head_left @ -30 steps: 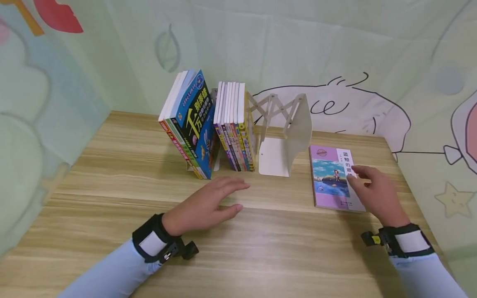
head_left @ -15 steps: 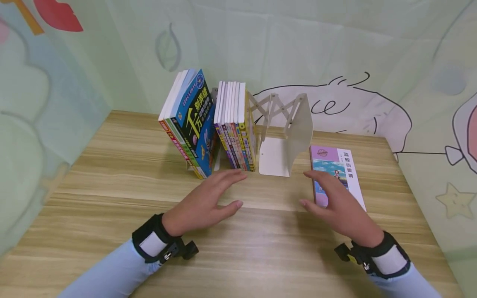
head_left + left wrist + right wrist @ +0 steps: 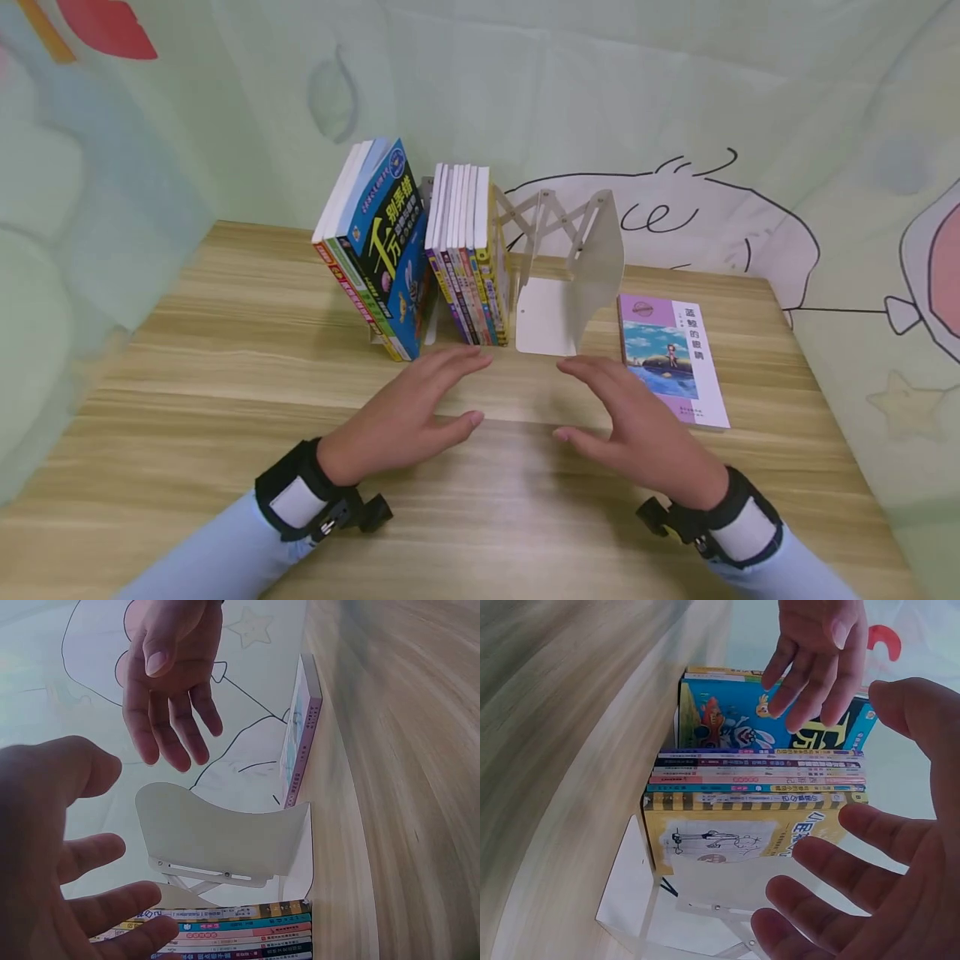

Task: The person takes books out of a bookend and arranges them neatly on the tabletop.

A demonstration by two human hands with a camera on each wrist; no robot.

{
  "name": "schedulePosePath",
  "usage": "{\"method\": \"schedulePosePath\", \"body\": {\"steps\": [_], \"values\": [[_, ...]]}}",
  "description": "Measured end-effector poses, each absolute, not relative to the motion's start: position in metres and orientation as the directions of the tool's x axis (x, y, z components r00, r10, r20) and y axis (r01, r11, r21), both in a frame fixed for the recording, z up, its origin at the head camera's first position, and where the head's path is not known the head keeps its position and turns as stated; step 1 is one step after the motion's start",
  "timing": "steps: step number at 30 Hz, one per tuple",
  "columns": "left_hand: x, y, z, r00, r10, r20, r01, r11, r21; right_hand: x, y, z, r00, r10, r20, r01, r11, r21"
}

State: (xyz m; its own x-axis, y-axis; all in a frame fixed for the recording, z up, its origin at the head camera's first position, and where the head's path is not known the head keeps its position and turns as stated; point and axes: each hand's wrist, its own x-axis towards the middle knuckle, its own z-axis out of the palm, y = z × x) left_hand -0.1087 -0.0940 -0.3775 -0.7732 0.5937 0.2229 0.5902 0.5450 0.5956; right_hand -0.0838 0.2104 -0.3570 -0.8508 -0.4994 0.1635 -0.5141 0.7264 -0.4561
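Note:
In the head view my left hand hovers in front of the upright books, fingers relaxed and holding nothing. My right hand faces it, also holding nothing, between the bookend rack and a purple-and-white book. That book lies flat at the right, its cover up. Large blue-covered books lean at the left end of the white metal folding bookend rack. A row of thinner books stands in its middle section, with a yellow cover at the near end in the right wrist view. The rack's right section holds no book.
The wooden table meets a printed fabric backdrop behind and at both sides. Both wrists wear black straps, the left strap and the right strap, with small cameras attached.
My right hand has left the flat purple-and-white book and moved left, toward my left hand. The book stays in place. My left hand has barely moved.

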Motion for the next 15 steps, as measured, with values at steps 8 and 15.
{"method": "schedulePosePath", "body": {"steps": [8,15], "values": [[-0.1081,-0.0955,-0.3767,-0.764,0.6,0.238,0.605,0.539,0.586,-0.0814,0.2112,-0.3606,-0.854,-0.495,0.159,-0.509,0.734,-0.449],[-0.1091,-0.0954,-0.3727,-0.772,0.598,0.216,0.593,0.554,0.585,-0.0817,0.2102,-0.3613,-0.863,-0.49,0.124,-0.487,0.738,-0.467]]}}
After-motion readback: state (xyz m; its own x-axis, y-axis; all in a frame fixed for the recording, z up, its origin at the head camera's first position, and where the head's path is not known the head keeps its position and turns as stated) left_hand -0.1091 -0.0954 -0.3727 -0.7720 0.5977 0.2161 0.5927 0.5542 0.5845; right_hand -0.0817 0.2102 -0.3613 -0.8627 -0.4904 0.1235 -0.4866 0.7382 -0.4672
